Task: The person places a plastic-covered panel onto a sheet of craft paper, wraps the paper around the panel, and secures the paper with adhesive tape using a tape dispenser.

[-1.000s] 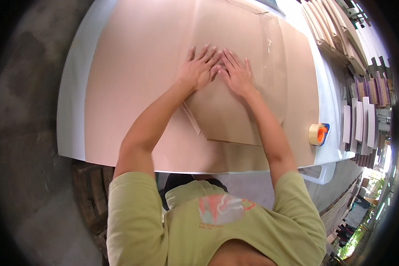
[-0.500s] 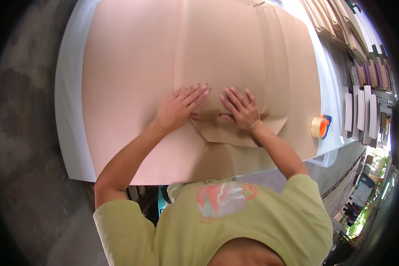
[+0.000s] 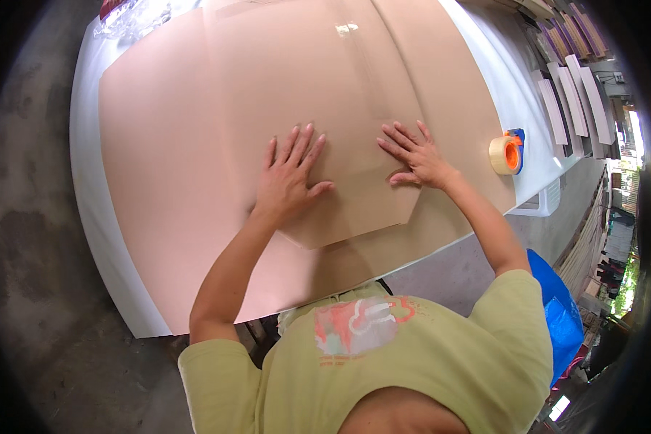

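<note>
A large brown sheet (image 3: 159,166), of paper or thin cardboard, covers most of the white tabletop (image 3: 98,210). Near the edge closest to me a folded brown piece (image 3: 351,210) with slanted corners lies flat on it. My left hand (image 3: 289,177) presses palm down by the left side of this piece, fingers spread. On its right side my right hand (image 3: 418,158) lies with fingers apart, also touching the surface. Neither hand holds anything. A roll of tape in an orange and blue dispenser (image 3: 505,153) stands on the sheet to the right of my right hand.
Shiny clear tape (image 3: 347,30) shows on the brown surface further away. Crumpled clear plastic (image 3: 134,20) sits at the far left corner. A white plastic container (image 3: 542,201) is below the right table edge, with a blue bag (image 3: 555,311) nearer me. Stacked boards (image 3: 575,98) stand far right.
My hands have moved apart and flattened, the left one leftward. The folded piece, raised and creased before, now lies flatter. The view has shifted, bringing the plastic and blue bag into sight.
</note>
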The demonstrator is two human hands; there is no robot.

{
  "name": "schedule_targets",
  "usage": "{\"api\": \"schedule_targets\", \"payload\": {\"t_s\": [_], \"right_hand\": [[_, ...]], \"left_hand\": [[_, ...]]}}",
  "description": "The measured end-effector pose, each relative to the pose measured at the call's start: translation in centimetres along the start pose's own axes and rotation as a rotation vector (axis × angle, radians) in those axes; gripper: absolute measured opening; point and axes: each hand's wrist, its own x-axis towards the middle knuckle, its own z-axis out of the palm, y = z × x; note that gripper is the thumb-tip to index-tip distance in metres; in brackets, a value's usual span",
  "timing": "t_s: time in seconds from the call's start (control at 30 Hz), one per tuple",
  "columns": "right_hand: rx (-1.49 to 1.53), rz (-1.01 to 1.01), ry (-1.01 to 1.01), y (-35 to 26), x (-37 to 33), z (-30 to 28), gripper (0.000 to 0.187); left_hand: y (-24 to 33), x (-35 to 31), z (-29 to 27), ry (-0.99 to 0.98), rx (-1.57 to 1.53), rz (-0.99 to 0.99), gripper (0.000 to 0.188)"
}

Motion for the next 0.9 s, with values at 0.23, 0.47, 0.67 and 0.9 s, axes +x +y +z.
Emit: {"api": "schedule_targets", "payload": {"t_s": [0.23,0.47,0.67,0.9], "right_hand": [[0.014,0.092,0.589,0.6,-1.0,5.6,0.08],[0.362,0.003,0.346,3.8,-2.7,2.0,0.068],[0.355,0.167,0.346,2.5,-3.7,3.5,0.073],[0.268,0.13,0.349,-4.7,1.0,-1.8,0.07]], "left_hand": [[0.8,-0.7,-1.4,-0.079,-0.034,-0.044,0.095],[2.3,0.0,-1.3,-0.054,-0.014,-0.136,0.099],[3.4,0.1,-0.4,-0.015,0.051,-0.136,0.088],[3.0,-0.2,0.8,0.034,0.212,-0.111,0.078]]}}
